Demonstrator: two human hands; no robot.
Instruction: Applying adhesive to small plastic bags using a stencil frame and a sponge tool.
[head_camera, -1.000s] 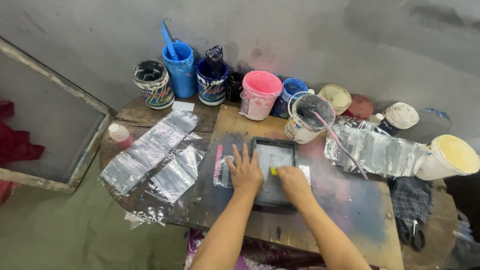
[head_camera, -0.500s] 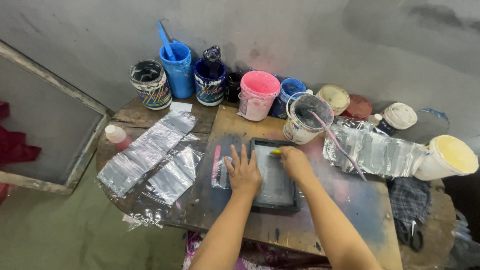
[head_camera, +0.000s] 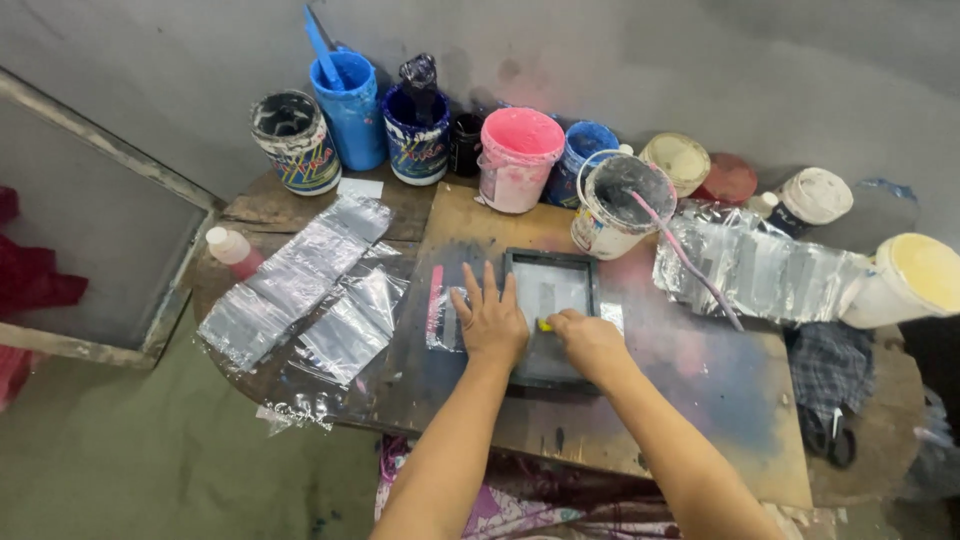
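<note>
Pressing flat with fingers spread, the left hand (head_camera: 492, 318) pins the near-left edge of the small screen frame (head_camera: 549, 318) on the counter (head_camera: 700, 400). The right hand (head_camera: 590, 342), closed on a small yellow scraper (head_camera: 545, 325), now sits lower in the frame than half a second ago, after moving up from there just before, so a stroke back toward the person looks underway. Paint pots (head_camera: 518, 158) stand beyond the hands; clear plastic bags (head_camera: 300, 285) lie left of them.
</note>
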